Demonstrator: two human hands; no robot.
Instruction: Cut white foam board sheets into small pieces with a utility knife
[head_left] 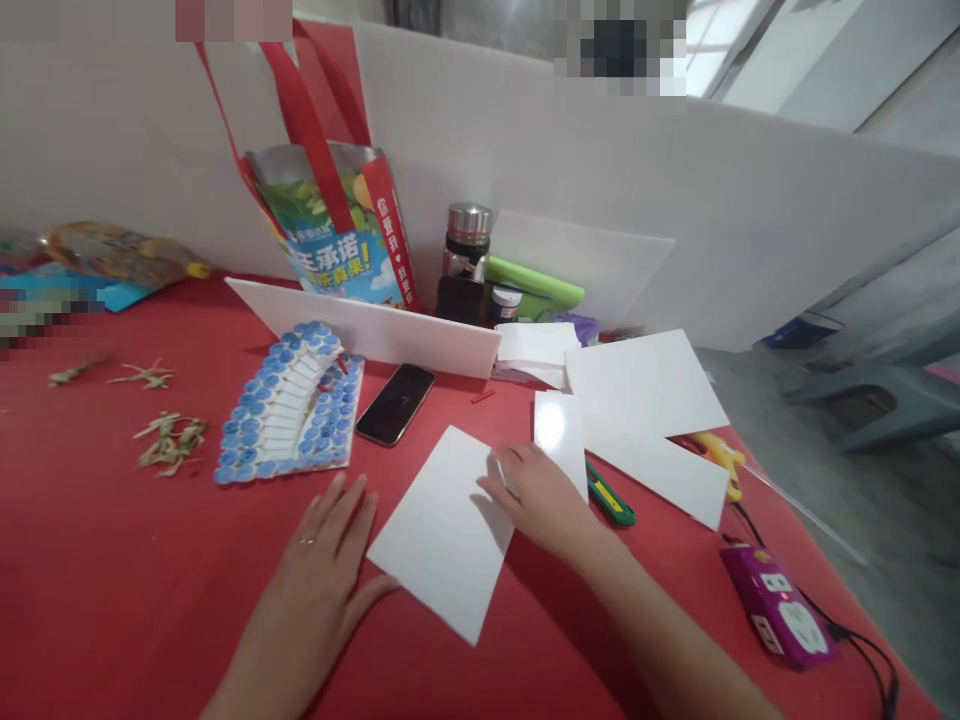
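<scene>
My left hand lies flat on the red table, fingers spread, its thumb touching the left edge of a white board sheet. My right hand rests on the sheet's right corner, fingers stretched flat, beside a smaller glossy white piece. A green utility knife lies just right of that hand.
A model of blue bottle caps and white strips and a black phone lie ahead. Larger white sheets, a yellow glue gun, a purple power strip, a red bag and a flask stand around.
</scene>
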